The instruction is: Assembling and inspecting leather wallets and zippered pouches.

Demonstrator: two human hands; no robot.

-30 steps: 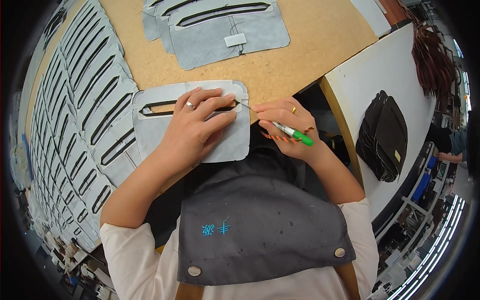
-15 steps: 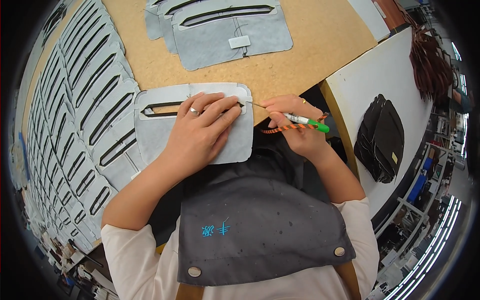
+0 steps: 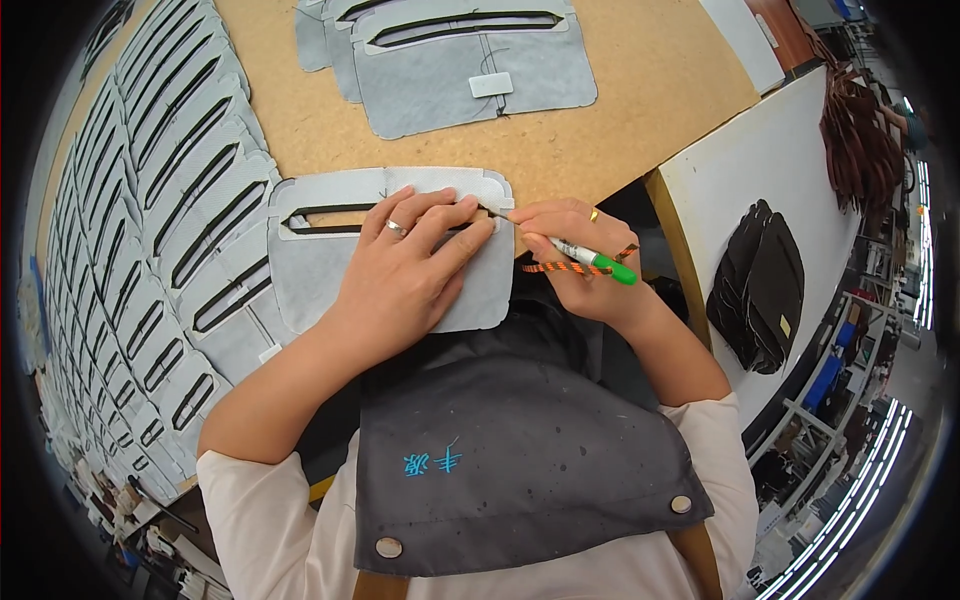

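Note:
A grey panel (image 3: 400,285) with rounded corners lies at the table's front edge. Along its upper part runs a long slot (image 3: 322,218) with black edging and pointed ends. My left hand (image 3: 415,255), a ring on one finger, rests open across the panel, its fingertips by the slot's right end. My right hand (image 3: 580,255) is closed on a slim pen-like tool (image 3: 572,250) with a white barrel, a green end and a thin metal tip. That tip reaches the slot's right end beside my left fingertips. An orange-and-black cord (image 3: 560,267) hangs at my right hand.
Overlapping rows of similar slotted panels (image 3: 185,215) cover the left. More panels (image 3: 480,95), one bearing a small white tag (image 3: 490,85), lie at the back of the tan tabletop (image 3: 660,110). On a white surface at right sit dark pieces (image 3: 760,290); brown strips (image 3: 860,135) hang beyond.
My right hand has moved slightly left and down, bringing the tool's tip closer to the slot's right end. My left hand stays on the panel.

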